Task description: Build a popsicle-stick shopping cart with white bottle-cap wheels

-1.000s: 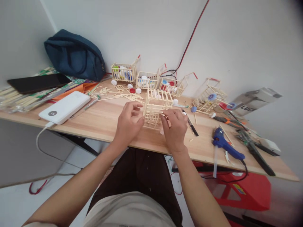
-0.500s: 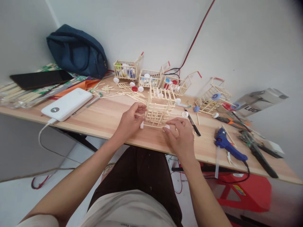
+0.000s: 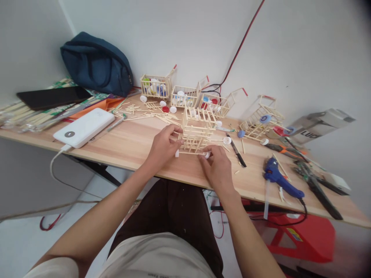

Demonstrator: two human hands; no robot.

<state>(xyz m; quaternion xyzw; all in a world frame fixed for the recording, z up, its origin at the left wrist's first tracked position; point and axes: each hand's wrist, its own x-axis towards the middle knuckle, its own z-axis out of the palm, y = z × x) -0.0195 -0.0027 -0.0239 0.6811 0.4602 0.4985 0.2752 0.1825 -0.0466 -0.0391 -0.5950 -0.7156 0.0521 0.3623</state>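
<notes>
A small cart frame of thin wooden sticks (image 3: 197,133) stands near the table's front edge between my hands. Along its near bottom side runs a stick axle (image 3: 190,153), with a white bottle cap (image 3: 177,153) at its left end and another white cap (image 3: 207,155) at its right end. My left hand (image 3: 165,146) is closed at the frame's left side, its thumb just above the left cap. The far fingertips there are partly hidden by the frame. My right hand (image 3: 218,166) pinches the right cap between thumb and fingers.
Behind stand several stick carts (image 3: 155,85), some holding bottle caps. Loose sticks (image 3: 158,117) lie to the left of the frame. A black pen (image 3: 237,151), a blue glue gun (image 3: 276,175) and pliers (image 3: 317,189) lie right. A white power bank (image 3: 84,127) sits left.
My right hand has shifted slightly, its fingers now closer around the right cap. My left hand stays at the frame's left side. The whole view has moved a little.
</notes>
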